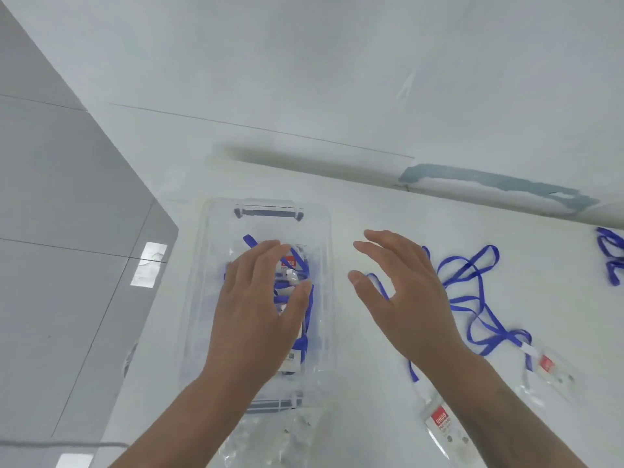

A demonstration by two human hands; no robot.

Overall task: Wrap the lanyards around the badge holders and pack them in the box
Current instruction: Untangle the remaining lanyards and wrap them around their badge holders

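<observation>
A clear plastic box (324,238) with grey latches stands on the white table and holds wrapped badge holders with blue lanyards (297,275). My left hand (260,309) hovers over the box, fingers straight and spread, holding nothing. My right hand (401,292) floats just right of the box, fingers relaxed and empty. Under and right of it lie loose blue lanyards (472,282) tangled on the table. One clear badge holder (442,423) with a red label lies near my right wrist, a second badge holder (550,369) farther right.
Another blue lanyard (611,255) shows at the right edge. A crumpled clear plastic bag (280,437) lies in front of the box. The table's left edge (169,282) drops to a grey tiled floor. A white wall runs along the back.
</observation>
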